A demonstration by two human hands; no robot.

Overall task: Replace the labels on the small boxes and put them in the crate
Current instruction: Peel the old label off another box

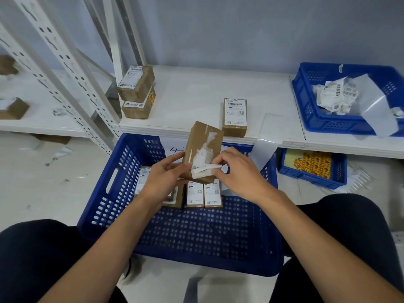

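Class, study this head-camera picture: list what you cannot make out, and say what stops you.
All in the head view:
- Print on the peeling label: too small and blurred to read.
- One box in the crate: mostly hidden by the left hand.
- The held box: lower end partly covered by the right hand.
- The brown box far left: blurred and cut off by the frame edge.

A white shelf [196, 90] runs across the far side, in front of a grey-blue wall [240, 29]. White perforated rack uprights [65, 62] slant up at the far left. A blue basket [303, 92] sits on the shelf at the far right. Under it, a smaller blue basket [341, 171] holds yellow and red packets [312, 164]. Paper scraps [62, 153] lie on the pale floor [43, 193] at left.
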